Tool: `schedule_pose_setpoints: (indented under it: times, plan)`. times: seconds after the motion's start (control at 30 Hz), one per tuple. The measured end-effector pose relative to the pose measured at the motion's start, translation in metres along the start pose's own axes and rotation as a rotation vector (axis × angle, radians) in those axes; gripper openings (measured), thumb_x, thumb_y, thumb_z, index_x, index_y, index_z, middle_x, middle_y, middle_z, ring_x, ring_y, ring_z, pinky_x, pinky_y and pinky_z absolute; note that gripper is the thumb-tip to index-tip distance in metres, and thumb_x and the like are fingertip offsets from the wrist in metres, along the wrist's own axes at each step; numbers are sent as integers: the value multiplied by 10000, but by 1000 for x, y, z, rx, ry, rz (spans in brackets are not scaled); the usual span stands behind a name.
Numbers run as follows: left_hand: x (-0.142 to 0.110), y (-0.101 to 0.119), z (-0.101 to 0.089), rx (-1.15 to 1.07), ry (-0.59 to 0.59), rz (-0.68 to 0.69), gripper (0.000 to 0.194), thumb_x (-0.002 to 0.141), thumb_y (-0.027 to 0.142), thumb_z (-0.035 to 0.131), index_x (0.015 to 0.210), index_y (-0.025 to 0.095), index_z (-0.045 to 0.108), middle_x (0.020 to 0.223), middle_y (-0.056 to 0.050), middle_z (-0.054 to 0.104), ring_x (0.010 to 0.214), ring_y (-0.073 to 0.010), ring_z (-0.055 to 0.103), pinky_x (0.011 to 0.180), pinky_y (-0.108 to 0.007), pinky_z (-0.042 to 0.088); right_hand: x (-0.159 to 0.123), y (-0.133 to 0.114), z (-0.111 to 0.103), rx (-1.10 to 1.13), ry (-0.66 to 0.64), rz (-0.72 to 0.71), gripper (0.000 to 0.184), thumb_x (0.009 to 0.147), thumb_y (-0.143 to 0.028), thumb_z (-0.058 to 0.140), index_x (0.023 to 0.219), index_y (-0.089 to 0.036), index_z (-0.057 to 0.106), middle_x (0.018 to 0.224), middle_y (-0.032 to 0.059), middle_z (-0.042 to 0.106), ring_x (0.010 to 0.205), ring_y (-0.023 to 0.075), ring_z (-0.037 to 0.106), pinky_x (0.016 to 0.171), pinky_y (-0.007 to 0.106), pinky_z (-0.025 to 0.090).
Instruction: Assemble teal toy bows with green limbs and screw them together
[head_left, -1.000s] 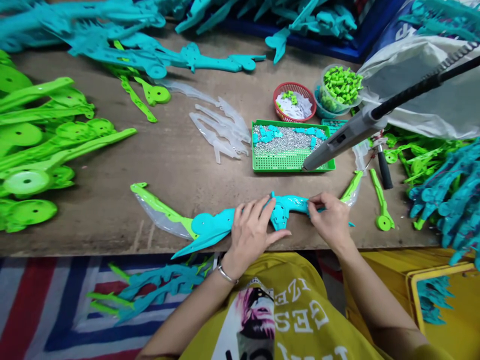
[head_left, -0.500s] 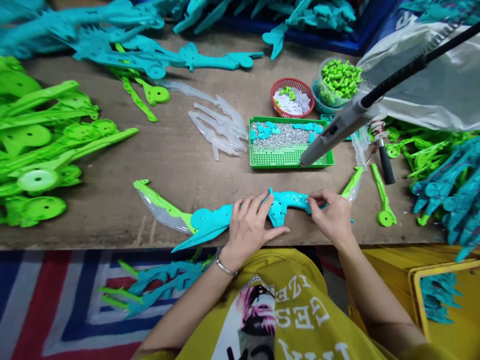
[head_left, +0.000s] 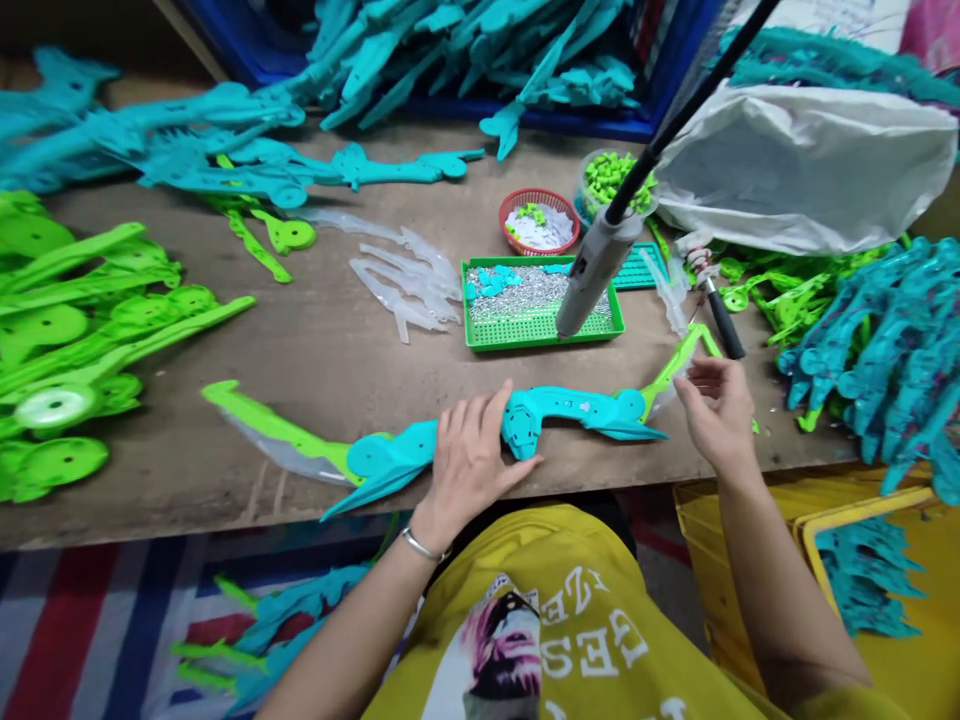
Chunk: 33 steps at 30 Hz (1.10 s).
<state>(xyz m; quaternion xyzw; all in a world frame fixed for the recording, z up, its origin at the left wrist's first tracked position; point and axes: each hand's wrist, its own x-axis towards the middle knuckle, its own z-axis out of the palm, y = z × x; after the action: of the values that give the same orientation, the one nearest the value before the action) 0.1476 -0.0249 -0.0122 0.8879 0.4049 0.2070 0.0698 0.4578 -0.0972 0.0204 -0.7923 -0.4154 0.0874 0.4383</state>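
One left hand (head_left: 469,450) lies spread on bow (head_left: 577,404); right hand's (head_left: 720,415) grip (fingertips half-hidden) unclear.

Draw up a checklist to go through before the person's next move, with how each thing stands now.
1. Left-hand grip lying on the bow-shaped piece: ok, fingers spread over it.
2. Right-hand grip touching that piece: cannot tell; its fingertips are beside the right end, partly hidden.
3. Green arms at both ends: ok, left and right both show.
4. Grey tool clear of both hands: ok, it overlaps the green tray in view.
5. Tiny fastenings in the piece seated: cannot tell, too small.
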Motion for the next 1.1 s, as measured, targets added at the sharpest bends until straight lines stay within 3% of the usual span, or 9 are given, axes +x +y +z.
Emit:
schedule_pose_setpoints:
  times: [0.07,0.13,0.23,0.33,0.47,0.77,0.97,1.03,1.1]
  plan:
    - [-1,1,-1,48,150,26,946,803,520,741,1532,107,300,1192,-178,616,1070,-329,567,926,-444,413,-4,6,-4,155,183,36,493,711,-422,801,1096,-226,565,1066,48,639,936,183,639,855,374,544]
    - [-2,0,-1,101,325,54,981,810,497,743,1563,128,235,1169,-168,603,1063,-323,562,938,-448,398,-12,8,-3,407,214,91,589,673,-412,836,1156,-269,530,1173,41,615,1019,180,643,900,375,545]
    - [-5,-7,6,169,512,107,1034,785,482,775,1578,164,194,1118,-144,582,1018,-305,555,932,-443,394,-26,10,2,714,-87,227,623,669,-413,847,1209,-313,553,1195,39,661,1016,203,684,902,405,564]
    - [-11,-16,14,201,587,133,1031,769,465,793,1570,202,198,1117,-144,564,1016,-304,542,930,-447,401,-32,15,5,792,-310,297,515,606,-403,900,1045,-278,662,983,37,745,886,234,725,825,409,593]
    - [-23,-22,12,169,543,137,1080,782,437,791,1587,208,108,1149,-146,600,1052,-303,578,1002,-477,382,-33,28,5,779,-350,225,421,535,-340,951,855,-257,689,868,8,746,846,222,734,778,366,608]
    - [-53,-34,-13,313,410,-27,997,858,435,712,1592,152,98,1220,-163,693,1219,-316,592,1147,-538,251,-29,52,7,763,-433,81,292,631,-252,906,842,-252,704,916,25,723,903,204,736,822,358,617]
    - [-65,-56,-25,312,296,-181,551,896,171,540,1443,223,493,1084,-83,735,1044,-246,685,1182,-542,182,-28,44,15,782,-466,62,295,564,-255,923,767,-271,709,838,21,718,843,231,737,838,439,620]
    - [-70,-59,-31,336,300,-196,484,880,111,506,1338,235,597,1004,-58,731,988,-219,687,1179,-526,203,-29,38,19,785,-499,45,303,555,-233,922,767,-277,710,821,22,714,808,226,728,781,408,625]
    - [-76,-59,-38,387,330,-209,480,861,71,493,1294,231,623,1035,-69,715,1075,-231,656,1179,-527,210,-33,32,25,787,-548,33,298,570,-233,912,795,-279,723,829,34,717,805,225,721,722,367,619]
